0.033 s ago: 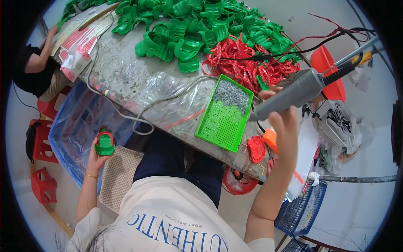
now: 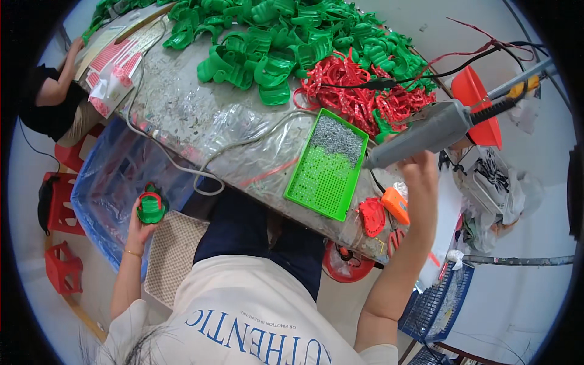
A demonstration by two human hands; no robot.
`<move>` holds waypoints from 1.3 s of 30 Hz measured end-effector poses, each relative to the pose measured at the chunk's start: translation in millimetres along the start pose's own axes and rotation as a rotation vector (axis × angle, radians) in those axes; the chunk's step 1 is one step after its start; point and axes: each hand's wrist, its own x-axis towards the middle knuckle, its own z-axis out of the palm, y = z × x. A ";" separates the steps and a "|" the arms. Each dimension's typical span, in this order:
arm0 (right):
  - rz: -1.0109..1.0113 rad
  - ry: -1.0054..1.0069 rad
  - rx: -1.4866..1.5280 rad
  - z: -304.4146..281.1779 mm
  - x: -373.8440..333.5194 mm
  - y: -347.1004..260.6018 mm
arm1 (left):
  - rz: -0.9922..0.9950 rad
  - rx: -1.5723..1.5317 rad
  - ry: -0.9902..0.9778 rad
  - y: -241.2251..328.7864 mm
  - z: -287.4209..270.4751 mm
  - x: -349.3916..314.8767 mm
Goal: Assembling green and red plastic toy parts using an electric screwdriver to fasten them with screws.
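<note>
My left hand (image 2: 143,224) is closed around the edge of a small green clog-like shoe piece (image 2: 152,208) fitted with a red strap, over the near edge of a blue plastic-lined bin (image 2: 100,222). My right hand (image 2: 420,173) lies against the lower edge of a grey electric screwdriver (image 2: 426,135), fingers curled together. Whether they grip the tool or something small is hidden. The screwdriver's tip points at a green tray (image 2: 324,198) of small metal screws (image 2: 334,141) and clear bits. A red perforated piece (image 2: 372,217) and an orange tool (image 2: 396,205) lie below the screwdriver.
Green shoe pieces (image 2: 274,36) heap across the table's far side, with red straps (image 2: 340,91) before them. A pale cable (image 2: 210,161) crosses the table. Another person (image 2: 55,97) sits far left. Blue crates (image 2: 438,310) stand at right; red stools (image 2: 62,267) at left.
My right fingers have drawn together from a spread pose beside the screwdriver, whose tip has shifted slightly. My left hand and its shoe piece have barely turned.
</note>
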 end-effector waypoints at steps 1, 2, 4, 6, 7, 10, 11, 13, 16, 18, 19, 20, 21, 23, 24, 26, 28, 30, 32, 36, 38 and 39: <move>0.065 0.125 0.144 -12.2 -0.9 14.1 | 0.043 -0.004 0.074 2.5 -14.1 11.4; 0.131 0.250 0.288 -24.4 -1.7 30.6 | 0.085 -0.008 0.148 4.8 -28.9 24.9; 0.233 0.347 0.125 -48.9 8.1 76.0 | 0.107 0.051 0.142 15.8 -70.0 55.1; 0.340 0.451 -0.057 -61.4 15.5 128.2 | 0.112 0.112 0.129 18.9 -76.4 70.6; 0.301 0.388 -0.222 -66.2 17.3 153.2 | 0.113 0.249 0.187 18.5 -67.8 77.4; 0.322 0.249 -0.546 -49.2 34.8 173.2 | 0.216 0.668 0.443 13.4 -52.9 86.4; 0.379 0.186 -0.718 -40.8 39.2 174.8 | 0.307 0.954 0.626 11.5 -53.1 87.9; 0.376 0.127 -0.803 -29.8 47.9 175.3 | 0.370 1.132 0.528 10.7 -55.5 85.0; 0.301 0.125 -0.889 -34.7 51.0 185.6 | 0.508 1.238 0.377 -6.0 -41.8 82.9; 0.275 0.264 -0.675 -48.8 41.9 175.5 | 0.347 1.351 0.201 -15.4 9.2 57.3; 0.274 0.255 -0.668 -47.5 41.1 168.4 | 0.255 1.328 0.176 -13.4 12.2 46.1; 0.344 0.278 -0.449 -49.8 37.7 157.8 | 0.249 1.326 0.179 -12.7 30.4 31.2; 0.412 0.300 -0.228 -52.4 33.3 146.5 | 0.053 1.454 0.105 -12.7 63.3 9.7; 0.491 0.335 0.123 -50.4 20.7 119.0 | -0.160 1.610 -0.090 -17.8 126.3 -29.0; 0.507 0.352 0.251 -44.2 8.7 104.9 | -0.170 1.647 -0.214 -23.6 155.8 -43.7; 0.594 0.354 0.208 -44.9 -21.8 88.4 | -0.116 1.438 -0.613 -40.4 212.9 -69.8; 0.653 0.193 0.090 -30.4 -46.0 45.8 | -0.288 1.076 -1.003 -59.3 244.4 -76.8; 0.614 0.159 -0.038 -3.2 -72.1 17.6 | -0.472 0.801 -1.142 -92.6 265.0 -76.4; 0.587 0.226 0.022 29.5 -97.6 -6.2 | -0.572 0.563 -1.087 -139.5 279.4 -74.9; 0.374 0.135 -0.119 88.3 -128.2 -28.6 | -0.542 0.236 -0.943 -200.6 289.2 -77.8; 0.201 0.078 -0.218 109.9 -136.2 -19.7 | -0.347 0.077 -0.901 -209.5 295.9 -81.0; 0.201 0.090 -0.219 115.0 -137.0 -18.6 | -0.351 0.117 -0.839 -206.7 301.6 -85.7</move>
